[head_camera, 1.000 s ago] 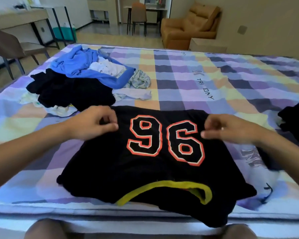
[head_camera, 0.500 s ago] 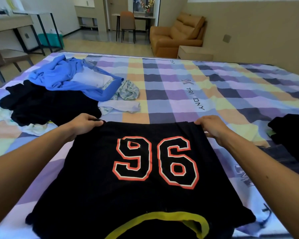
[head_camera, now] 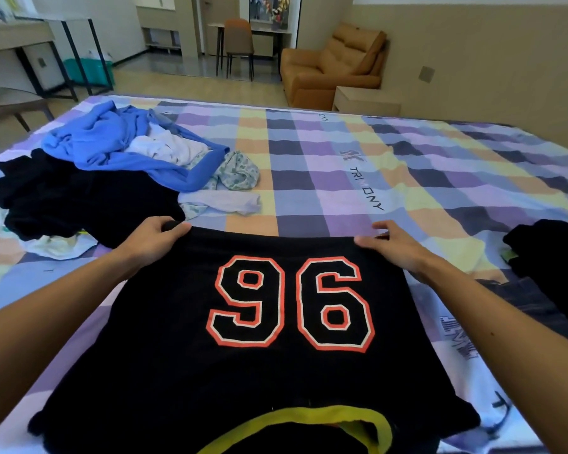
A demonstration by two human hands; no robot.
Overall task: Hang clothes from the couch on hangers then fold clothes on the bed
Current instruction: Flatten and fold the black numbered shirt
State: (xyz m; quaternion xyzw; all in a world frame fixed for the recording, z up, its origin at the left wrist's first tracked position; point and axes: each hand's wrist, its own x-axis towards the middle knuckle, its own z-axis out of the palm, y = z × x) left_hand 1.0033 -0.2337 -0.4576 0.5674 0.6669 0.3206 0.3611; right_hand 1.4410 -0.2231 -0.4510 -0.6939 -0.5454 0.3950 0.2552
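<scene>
The black 96 jersey [head_camera: 276, 371] lies face up on the bed [head_camera: 309, 191] right in front of me, yellow collar toward me and hem away. A second ago I was pinching it beside the numbers. Since then I have drawn the cloth away from me, and both hands now sit at the two far corners with the panel stretched flat. My left hand [head_camera: 151, 240] has its fingers [head_camera: 174, 228] curled round the left corner, thumb on top. My right hand [head_camera: 397, 247] rests its thumb on the right corner, its fingers reaching past the hem and blurred, so I cannot tell if they grip. I judge it spread and ready for folding; the heap of clothes [head_camera: 95, 178] to my left waits.
</scene>
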